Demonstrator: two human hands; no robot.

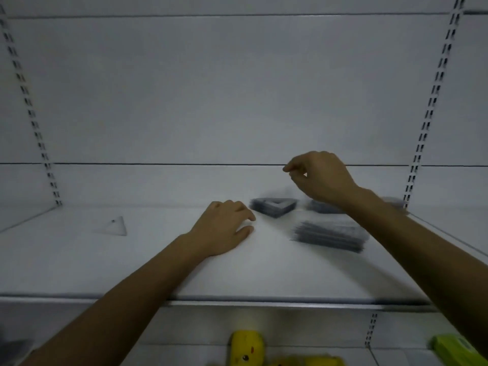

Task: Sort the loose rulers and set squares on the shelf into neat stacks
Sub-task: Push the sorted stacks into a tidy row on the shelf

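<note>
A dark stack of set squares (274,207) lies on the white shelf (158,265), right of centre. A blurred stack of rulers (330,235) lies nearer me to its right, and another dark stack (320,207) shows behind my right wrist. One clear set square (115,227) lies alone at the left. My left hand (224,228) rests on the shelf just left of the set-square stack, fingers relaxed, holding nothing. My right hand (317,175) hovers above the stacks with thumb and forefinger pinched. A faint blur like a clear set square (286,190) hangs below the pinch.
Slotted uprights (422,138) stand at both sides of the white back panel. More dark pieces (394,202) sit at the shelf's far right. On the shelf below lie yellow toys (247,348) and a green box (454,347).
</note>
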